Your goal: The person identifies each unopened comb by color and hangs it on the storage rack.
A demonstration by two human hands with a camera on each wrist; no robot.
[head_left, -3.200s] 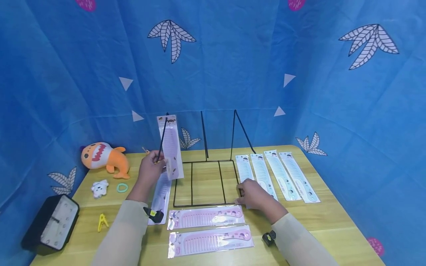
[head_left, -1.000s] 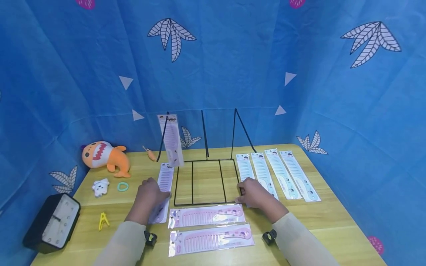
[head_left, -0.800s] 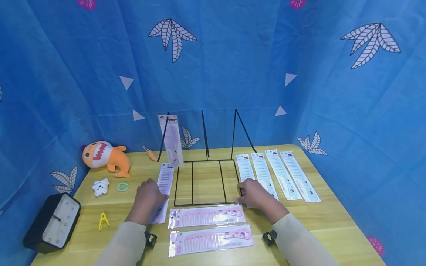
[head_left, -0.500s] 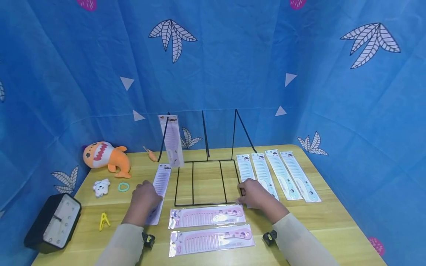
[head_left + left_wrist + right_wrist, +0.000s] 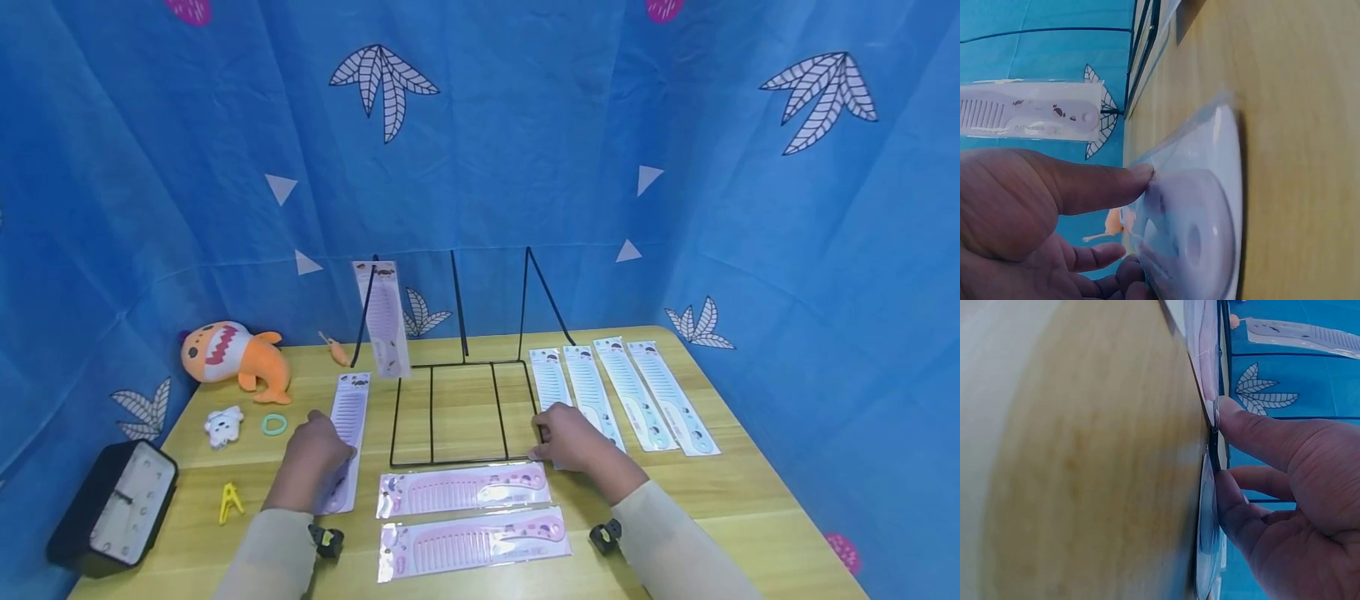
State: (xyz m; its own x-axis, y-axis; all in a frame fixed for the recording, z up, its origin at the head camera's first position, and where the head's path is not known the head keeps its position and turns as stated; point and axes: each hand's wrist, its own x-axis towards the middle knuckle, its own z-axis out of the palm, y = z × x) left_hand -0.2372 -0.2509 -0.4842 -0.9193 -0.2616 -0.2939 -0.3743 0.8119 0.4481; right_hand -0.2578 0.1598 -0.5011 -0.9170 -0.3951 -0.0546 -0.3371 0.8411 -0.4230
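Left hand [image 5: 313, 450]: grips left purple comb pack [image 5: 351, 417] across its width, between thumb and fingers.
Left purple comb pack: sits left of black wire rack [image 5: 431, 417], at the surface [image 5: 750, 517]; cannot tell if slightly lifted.
Right hand [image 5: 570, 437]: rests at near right corner of rack, with thumb and fingers at the frame; cannot tell whether pinching wire or only pressing.
Hanging purple comb pack [image 5: 387, 325]: hangs upright from rack's left prong [image 5: 363, 318], far left.
Pink comb packs [image 5: 465, 490]: two, lie lengthwise left to right on near side of rack.
Blue comb packs [image 5: 634, 396]: four, lie in a row right of rack; leftmost partly hidden by right hand.
Far left: orange plush toy [image 5: 255, 362], with small orange toy [image 5: 337, 352] to its right.
Left side: white toy [image 5: 223, 427], green ring [image 5: 273, 425], yellow clip [image 5: 229, 502], black clock [image 5: 120, 508].
Far side: blue printed cloth [image 5: 480, 167].
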